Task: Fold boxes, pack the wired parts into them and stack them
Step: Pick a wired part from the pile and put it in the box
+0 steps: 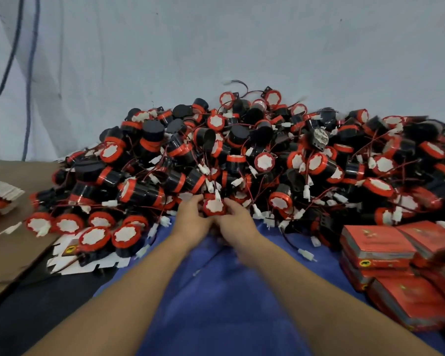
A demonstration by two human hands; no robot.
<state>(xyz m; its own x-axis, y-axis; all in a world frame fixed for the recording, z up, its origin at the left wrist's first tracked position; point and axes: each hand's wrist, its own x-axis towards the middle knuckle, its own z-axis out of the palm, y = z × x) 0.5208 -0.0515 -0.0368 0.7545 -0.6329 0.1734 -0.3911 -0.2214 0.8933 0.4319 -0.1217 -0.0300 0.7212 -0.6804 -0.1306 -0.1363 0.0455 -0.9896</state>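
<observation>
Although closed boxes [375,242] stand stacked, I judge the pile [242,155] mostly unpacked; left hand [190,220] and right hand [236,222] seemingly pinch one wired part [214,207].

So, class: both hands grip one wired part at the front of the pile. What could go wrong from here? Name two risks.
Snagging: the wired part gripped by the left hand and right hand lies in the wire-tangled pile. Lifting it may drag neighbours or strain a white connector.
Sliding: it sits at the pile's front foot, so pulling it out could let parts above roll onto the blue cloth.
</observation>
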